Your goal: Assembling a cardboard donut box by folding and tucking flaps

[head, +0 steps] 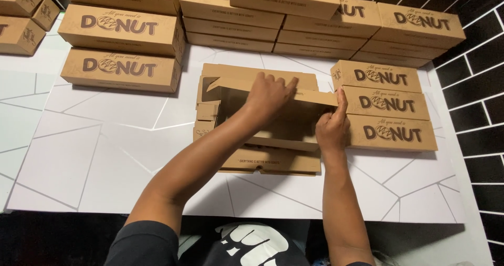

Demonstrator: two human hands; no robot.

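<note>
My left hand (269, 94) presses the back flap of the half-folded box (262, 135) on the surface (105, 156), right hand (332, 125) pinches its right wall, both grips closed on cardboard; uneven pressure could crease the flap or pop the wall loose, I'd judge.

Bright, even overhead light, soft shadows beside the boxes (121, 69) (slight wide-angle bowing), sharp.

Person seen from above: left hand (270, 94) and right hand (332, 125) bare, both forearms uncovered. Short dark sleeve (144, 243) on the left upper arm; dark shirt (252, 245) with a white printed graphic on the chest.
</note>
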